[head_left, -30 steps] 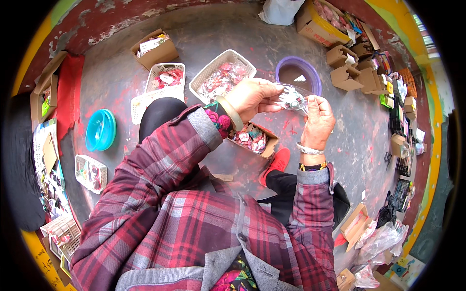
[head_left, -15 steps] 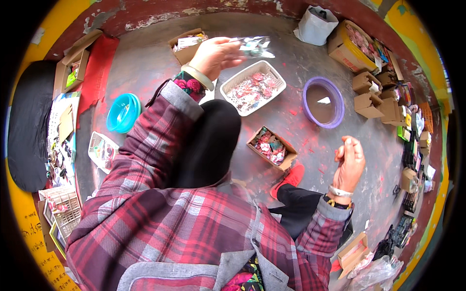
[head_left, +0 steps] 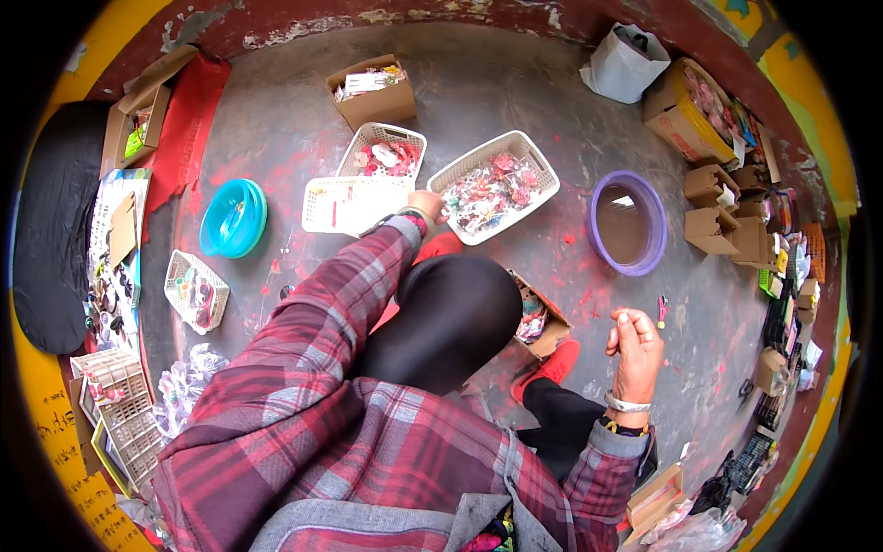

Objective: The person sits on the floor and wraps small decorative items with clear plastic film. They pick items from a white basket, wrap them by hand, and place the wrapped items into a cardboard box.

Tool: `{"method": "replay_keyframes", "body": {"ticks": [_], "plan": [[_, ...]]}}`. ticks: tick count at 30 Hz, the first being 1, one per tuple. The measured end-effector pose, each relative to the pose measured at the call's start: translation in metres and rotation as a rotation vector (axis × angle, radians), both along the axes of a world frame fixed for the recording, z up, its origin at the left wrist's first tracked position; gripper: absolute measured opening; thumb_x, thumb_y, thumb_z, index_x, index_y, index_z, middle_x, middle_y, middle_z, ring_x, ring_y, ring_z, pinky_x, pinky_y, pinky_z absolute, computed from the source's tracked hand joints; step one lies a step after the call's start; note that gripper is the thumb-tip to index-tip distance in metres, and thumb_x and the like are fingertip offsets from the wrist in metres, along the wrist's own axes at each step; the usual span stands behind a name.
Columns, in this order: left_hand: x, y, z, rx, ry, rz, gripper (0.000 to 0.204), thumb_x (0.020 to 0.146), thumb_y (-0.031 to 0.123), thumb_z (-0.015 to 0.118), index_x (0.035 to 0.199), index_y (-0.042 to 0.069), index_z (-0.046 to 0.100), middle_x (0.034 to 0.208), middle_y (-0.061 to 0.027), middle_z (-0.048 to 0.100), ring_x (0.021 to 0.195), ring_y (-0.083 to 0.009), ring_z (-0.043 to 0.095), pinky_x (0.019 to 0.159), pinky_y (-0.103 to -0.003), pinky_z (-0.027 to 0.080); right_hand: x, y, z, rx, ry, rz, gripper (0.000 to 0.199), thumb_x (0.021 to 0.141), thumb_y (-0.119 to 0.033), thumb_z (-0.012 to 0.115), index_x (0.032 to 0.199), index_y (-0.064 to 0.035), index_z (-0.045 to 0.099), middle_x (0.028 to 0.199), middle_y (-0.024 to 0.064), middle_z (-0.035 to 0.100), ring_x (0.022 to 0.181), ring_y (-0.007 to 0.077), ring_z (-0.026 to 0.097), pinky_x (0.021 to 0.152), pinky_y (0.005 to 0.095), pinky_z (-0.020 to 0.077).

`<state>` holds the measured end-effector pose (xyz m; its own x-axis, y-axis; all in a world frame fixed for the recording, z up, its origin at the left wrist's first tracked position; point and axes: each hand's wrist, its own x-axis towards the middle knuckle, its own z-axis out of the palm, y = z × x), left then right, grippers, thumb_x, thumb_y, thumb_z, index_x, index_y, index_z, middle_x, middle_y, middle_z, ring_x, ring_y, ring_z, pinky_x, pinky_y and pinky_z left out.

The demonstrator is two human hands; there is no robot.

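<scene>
My left hand (head_left: 426, 205) reaches down at the right end of a small white basket (head_left: 317, 221) with pale sheets in it. Its fingers are mostly hidden, and I cannot see anything in them. Just right of this hand stands a larger white basket (head_left: 445, 225) heaped with small clear packets (head_left: 492, 193) of pink, red and green trinkets. Behind the small basket, another white basket (head_left: 364, 135) holds red and pink pieces. My right hand (head_left: 636, 354) is raised over the floor on the right, fingers curled in; whatever they may hold does not show.
An open cardboard box (head_left: 550, 337) of trinkets stands between my legs, partly behind my knee. A purple tub (head_left: 659, 241) of water is to the right, teal basins (head_left: 210, 241) to the left. Cardboard boxes (head_left: 708, 230) line the right wall. A small colourful item (head_left: 662, 311) shows beyond my right hand.
My left hand has come down and right from up high; the clear packet it held no longer shows. The two white baskets behind it have come into sight. My right hand has dropped slightly.
</scene>
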<state>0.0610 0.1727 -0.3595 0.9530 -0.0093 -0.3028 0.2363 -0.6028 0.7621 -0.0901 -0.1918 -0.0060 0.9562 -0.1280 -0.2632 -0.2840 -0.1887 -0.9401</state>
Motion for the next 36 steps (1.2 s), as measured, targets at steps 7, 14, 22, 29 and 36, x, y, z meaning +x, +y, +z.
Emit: {"method": "replay_keyframes", "body": {"ticks": [7,14,22,29,36], "plan": [[0.035,-0.057,0.065,0.138,0.308,-0.134,0.021,0.08,0.016,0.058,0.094,0.001,0.06,0.084,-0.0145,0.063,0.077,-0.026,0.063,0.064,-0.033,0.052,-0.003,-0.002,-0.005,-0.064,0.096,-0.031,0.015,0.089,-0.015,0.053,0.085,-0.001,0.059,0.06,-0.0016,0.05,0.053,0.0044,0.045,0.048,0.0182,0.0368],[-0.011,-0.023,0.018,-0.604,0.427,0.45,0.017,0.084,0.013,0.052,0.085,-0.002,0.061,0.079,-0.009,0.066,0.062,-0.0159,0.063,0.057,-0.026,0.054,0.003,0.009,-0.006,-0.034,0.089,0.058,0.016,0.089,-0.017,0.053,0.086,-0.002,0.058,0.06,-0.0012,0.049,0.051,0.0052,0.044,0.047,0.0185,0.0353],[-0.1,0.035,0.1,-0.577,0.366,0.469,0.019,0.085,0.013,0.049,0.083,-0.001,0.06,0.071,-0.009,0.063,0.056,-0.0161,0.06,0.054,-0.029,0.053,-0.004,0.004,-0.014,-0.062,0.096,0.159,0.013,0.088,-0.013,0.054,0.086,-0.001,0.058,0.061,-0.0017,0.05,0.053,0.0043,0.046,0.048,0.0179,0.0375],[-0.15,0.127,0.109,0.017,0.119,0.782,0.018,0.08,0.017,0.056,0.081,0.0,0.063,0.067,-0.0081,0.062,0.059,-0.0152,0.06,0.057,-0.029,0.049,-0.011,0.008,-0.018,-0.163,0.088,0.184,0.014,0.089,-0.016,0.051,0.086,-0.0035,0.058,0.059,-0.0024,0.049,0.05,0.0042,0.044,0.046,0.0174,0.0352],[-0.114,0.129,0.074,0.157,-0.02,0.513,0.023,0.073,0.021,0.065,0.089,0.005,0.063,0.087,-0.0166,0.063,0.084,-0.0297,0.061,0.076,-0.037,0.046,-0.002,0.016,-0.029,-0.163,0.117,0.221,0.014,0.089,-0.015,0.052,0.085,-0.004,0.058,0.059,-0.0022,0.05,0.05,0.0044,0.044,0.046,0.0176,0.0352]]}}
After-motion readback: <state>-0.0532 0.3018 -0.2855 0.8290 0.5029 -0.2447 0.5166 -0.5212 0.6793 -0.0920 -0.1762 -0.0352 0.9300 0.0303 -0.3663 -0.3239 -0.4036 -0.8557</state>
